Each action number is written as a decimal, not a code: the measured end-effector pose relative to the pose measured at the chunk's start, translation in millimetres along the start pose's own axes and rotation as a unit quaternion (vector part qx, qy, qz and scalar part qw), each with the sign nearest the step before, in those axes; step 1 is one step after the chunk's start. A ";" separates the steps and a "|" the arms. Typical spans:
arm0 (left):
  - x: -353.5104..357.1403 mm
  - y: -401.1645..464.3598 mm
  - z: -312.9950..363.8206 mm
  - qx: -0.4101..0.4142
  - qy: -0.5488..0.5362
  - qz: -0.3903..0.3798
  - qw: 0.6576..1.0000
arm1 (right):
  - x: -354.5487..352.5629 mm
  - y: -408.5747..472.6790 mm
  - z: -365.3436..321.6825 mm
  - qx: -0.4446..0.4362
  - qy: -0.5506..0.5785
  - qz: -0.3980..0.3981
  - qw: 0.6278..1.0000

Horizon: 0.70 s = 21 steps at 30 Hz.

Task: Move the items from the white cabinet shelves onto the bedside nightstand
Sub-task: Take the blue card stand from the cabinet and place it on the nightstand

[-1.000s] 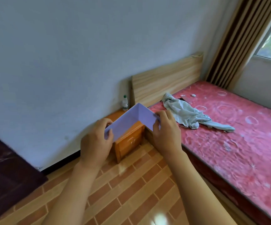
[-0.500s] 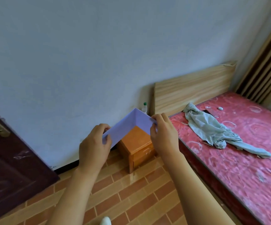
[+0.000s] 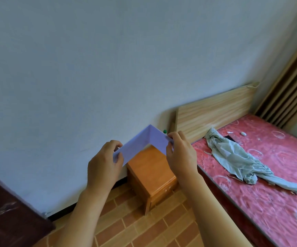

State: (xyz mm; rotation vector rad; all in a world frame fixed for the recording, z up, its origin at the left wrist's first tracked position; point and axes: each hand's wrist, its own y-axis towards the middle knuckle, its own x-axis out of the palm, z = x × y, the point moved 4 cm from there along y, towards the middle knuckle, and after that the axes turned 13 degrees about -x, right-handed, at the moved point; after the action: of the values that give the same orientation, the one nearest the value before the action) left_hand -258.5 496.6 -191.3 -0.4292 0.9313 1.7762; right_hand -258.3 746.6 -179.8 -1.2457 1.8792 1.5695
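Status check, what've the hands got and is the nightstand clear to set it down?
Left hand and right hand both grip the purple box, held above the nightstand. Visible nightstand top bare; bottle cap peeks behind the box.

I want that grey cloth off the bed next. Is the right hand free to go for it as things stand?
Probably not yet. The right hand is pinching one end of the purple folded paper, with the left hand on the other end. The grey cloth lies uncovered on the mattress, further right.

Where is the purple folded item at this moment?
In the head view, the purple folded item is held up in mid-air by both hands, left hand and right hand, above the wooden nightstand, left of the bed.
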 end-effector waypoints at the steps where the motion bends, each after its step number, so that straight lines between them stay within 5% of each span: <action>1: 3.5 10.0 -4.4 0.003 -0.003 -0.004 1.000 | 6.9 6.4 -0.4 0.005 -0.002 -0.001 1.000; 21: 176.0 137.0 -17.3 -0.029 0.033 -0.070 0.997 | 135.4 103.6 137.9 0.066 0.032 -0.077 0.994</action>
State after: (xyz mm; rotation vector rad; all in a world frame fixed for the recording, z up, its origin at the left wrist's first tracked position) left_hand -455.2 572.2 -266.5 -0.5786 0.8755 1.6717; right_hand -446.8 820.9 -263.8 -1.3604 1.8441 1.3199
